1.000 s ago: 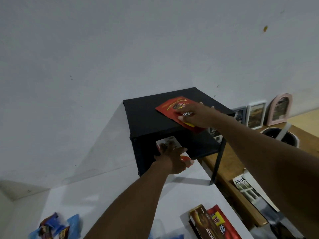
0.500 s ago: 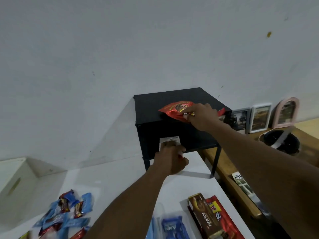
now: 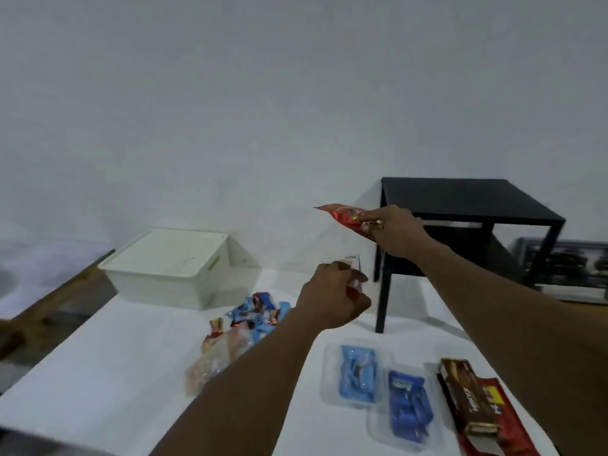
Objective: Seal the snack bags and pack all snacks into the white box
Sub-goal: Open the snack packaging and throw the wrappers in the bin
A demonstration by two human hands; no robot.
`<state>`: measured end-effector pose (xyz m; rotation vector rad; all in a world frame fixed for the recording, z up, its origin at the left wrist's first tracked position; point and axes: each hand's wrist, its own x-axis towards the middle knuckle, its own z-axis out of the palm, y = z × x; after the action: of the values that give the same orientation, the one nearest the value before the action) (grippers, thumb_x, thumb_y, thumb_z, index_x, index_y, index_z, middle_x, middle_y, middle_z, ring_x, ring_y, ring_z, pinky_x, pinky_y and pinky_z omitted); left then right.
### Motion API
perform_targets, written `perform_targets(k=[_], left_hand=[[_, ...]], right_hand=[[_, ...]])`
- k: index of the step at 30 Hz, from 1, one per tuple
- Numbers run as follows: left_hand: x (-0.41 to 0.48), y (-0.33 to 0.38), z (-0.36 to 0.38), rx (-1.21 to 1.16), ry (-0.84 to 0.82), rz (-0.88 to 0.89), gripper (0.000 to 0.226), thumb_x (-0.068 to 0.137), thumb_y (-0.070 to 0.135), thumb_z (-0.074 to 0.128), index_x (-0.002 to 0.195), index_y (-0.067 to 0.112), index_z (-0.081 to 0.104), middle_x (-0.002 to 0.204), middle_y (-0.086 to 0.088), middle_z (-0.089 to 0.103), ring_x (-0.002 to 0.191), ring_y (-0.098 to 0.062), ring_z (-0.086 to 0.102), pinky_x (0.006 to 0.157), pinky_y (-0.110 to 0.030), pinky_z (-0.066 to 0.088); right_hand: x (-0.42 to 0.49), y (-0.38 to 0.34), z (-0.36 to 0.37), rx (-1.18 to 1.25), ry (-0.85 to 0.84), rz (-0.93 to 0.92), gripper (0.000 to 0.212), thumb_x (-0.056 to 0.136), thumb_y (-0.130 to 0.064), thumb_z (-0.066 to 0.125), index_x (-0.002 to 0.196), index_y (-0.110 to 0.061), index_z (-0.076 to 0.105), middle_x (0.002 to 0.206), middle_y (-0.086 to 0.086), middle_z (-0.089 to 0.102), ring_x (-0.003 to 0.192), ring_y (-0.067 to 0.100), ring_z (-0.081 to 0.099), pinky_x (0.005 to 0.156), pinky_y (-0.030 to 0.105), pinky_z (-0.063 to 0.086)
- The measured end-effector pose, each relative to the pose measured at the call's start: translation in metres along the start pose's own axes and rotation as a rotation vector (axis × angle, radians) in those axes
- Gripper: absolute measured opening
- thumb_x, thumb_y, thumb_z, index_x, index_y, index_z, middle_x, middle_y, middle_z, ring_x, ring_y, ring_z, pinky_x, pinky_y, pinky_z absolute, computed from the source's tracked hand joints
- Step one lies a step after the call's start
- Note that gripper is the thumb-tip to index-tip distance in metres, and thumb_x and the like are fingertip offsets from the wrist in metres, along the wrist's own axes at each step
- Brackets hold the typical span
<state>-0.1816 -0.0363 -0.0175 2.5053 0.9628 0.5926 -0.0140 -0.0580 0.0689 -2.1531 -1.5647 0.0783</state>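
Note:
My right hand (image 3: pixel 393 233) grips a red snack bag (image 3: pixel 345 214) in the air, left of the black shelf (image 3: pixel 460 199). My left hand (image 3: pixel 332 297) is closed on a small white packet (image 3: pixel 352 260) with a red part, held above the table. The white box (image 3: pixel 171 264) stands at the back left with its lid on. On the white table (image 3: pixel 115 373) lie a pile of small blue and red snack packets (image 3: pixel 260 312), a clear bag of snacks (image 3: pixel 217 353), two clear bags with blue packs (image 3: pixel 357 373) (image 3: pixel 408 406), and a brown biscuit box (image 3: pixel 467 396) on a red bag (image 3: pixel 503 419).
The black shelf stands on the table's back right corner, its legs close to my left hand. Behind it to the right is a dark object (image 3: pixel 572 264), blurred. A wooden edge (image 3: pixel 49 297) runs along the left of the table.
Both hands have pulled back from the black shelf toward the left, the right one carrying the red bag off its top. The view swung left, and the white box has come into sight.

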Motion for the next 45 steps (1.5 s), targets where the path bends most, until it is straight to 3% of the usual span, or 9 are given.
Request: perform_targets(k=[15,21,23,26,29,34,36,39,45], left_hand=[[-0.397,-0.346,-0.221,0.127,0.340,-0.971,0.045,0.069,0.048,0.056,0.107,0.032,0.073,0.118,0.003,0.068,0.107,-0.017,0.062,0.090,-0.034,0.053],[-0.558,-0.423,-0.225,-0.021,0.371,-1.350,0.042,0.070,0.044,0.062,0.110,0.033,0.071,0.105,0.009,0.064,0.102,-0.017,0.062,0.083,-0.031,0.052],[-0.597,-0.447,-0.205,-0.107,0.382,-1.451,0.036,0.072,0.042,0.061,0.105,0.030,0.073,0.098,0.009,0.064,0.097,-0.017,0.062,0.081,-0.034,0.054],[-0.650,-0.494,-0.144,-0.259,0.410,-1.611,0.038,0.071,0.040,0.061,0.106,0.033,0.073,0.108,0.007,0.071,0.099,-0.015,0.065,0.081,-0.032,0.055],[-0.690,-0.551,-0.068,-0.422,0.514,-1.770,0.043,0.070,0.044,0.060,0.111,0.036,0.071,0.118,0.007,0.069,0.108,-0.012,0.063,0.083,-0.028,0.052],[-0.721,-0.656,0.035,-0.610,0.675,-1.871,0.033,0.081,0.036,0.062,0.113,0.035,0.070,0.102,0.017,0.067,0.081,0.006,0.057,0.066,-0.012,0.042],[-0.727,-0.694,0.064,-0.622,0.670,-1.865,0.034,0.085,0.037,0.061,0.118,0.034,0.069,0.110,0.013,0.066,0.091,0.002,0.060,0.073,-0.014,0.042],[-0.733,-0.730,0.098,-0.633,0.627,-1.887,0.039,0.089,0.046,0.059,0.126,0.035,0.063,0.121,0.008,0.065,0.117,-0.015,0.059,0.092,-0.025,0.043],[-0.726,-0.725,0.102,-0.633,0.441,-1.886,0.049,0.094,0.040,0.057,0.141,0.029,0.049,0.136,-0.001,0.061,0.127,-0.023,0.055,0.103,-0.032,0.042]], right_hand=[[-0.087,-0.475,0.291,0.205,-0.529,-0.645,0.026,0.092,-0.041,0.057,0.115,-0.049,0.066,0.124,-0.003,0.067,0.112,0.026,0.059,0.094,0.043,0.046],[-0.196,-0.594,0.443,0.322,-0.917,-0.649,0.020,0.088,-0.039,0.063,0.105,-0.047,0.071,0.104,-0.001,0.072,0.095,0.029,0.067,0.079,0.047,0.057],[-0.229,-0.604,0.512,0.338,-1.070,-0.570,0.019,0.084,-0.041,0.064,0.099,-0.051,0.071,0.101,-0.002,0.072,0.088,0.030,0.070,0.069,0.047,0.061],[-0.277,-0.591,0.634,0.336,-1.239,-0.531,0.022,0.079,-0.043,0.064,0.095,-0.056,0.069,0.096,-0.009,0.074,0.092,0.018,0.069,0.081,0.039,0.058],[-0.316,-0.566,0.735,0.320,-1.360,-0.388,0.019,0.092,-0.026,0.064,0.105,-0.033,0.076,0.078,-0.011,0.068,0.076,0.010,0.061,0.070,0.023,0.048],[-0.355,-0.531,0.908,0.331,-1.465,-0.179,0.018,0.093,-0.021,0.063,0.100,-0.028,0.078,0.082,-0.001,0.077,0.084,0.021,0.072,0.084,0.039,0.059],[-0.364,-0.522,0.960,0.323,-1.497,-0.113,0.016,0.090,-0.023,0.066,0.098,-0.029,0.078,0.087,-0.002,0.078,0.089,0.020,0.073,0.089,0.043,0.058],[-0.367,-0.517,1.008,0.289,-1.528,-0.037,0.018,0.089,-0.029,0.066,0.105,-0.025,0.075,0.101,0.000,0.076,0.095,0.020,0.070,0.094,0.039,0.055],[-0.352,-0.509,1.004,0.139,-1.542,-0.050,0.015,0.093,-0.028,0.061,0.105,-0.022,0.068,0.110,0.004,0.066,0.105,0.024,0.060,0.099,0.042,0.050]])
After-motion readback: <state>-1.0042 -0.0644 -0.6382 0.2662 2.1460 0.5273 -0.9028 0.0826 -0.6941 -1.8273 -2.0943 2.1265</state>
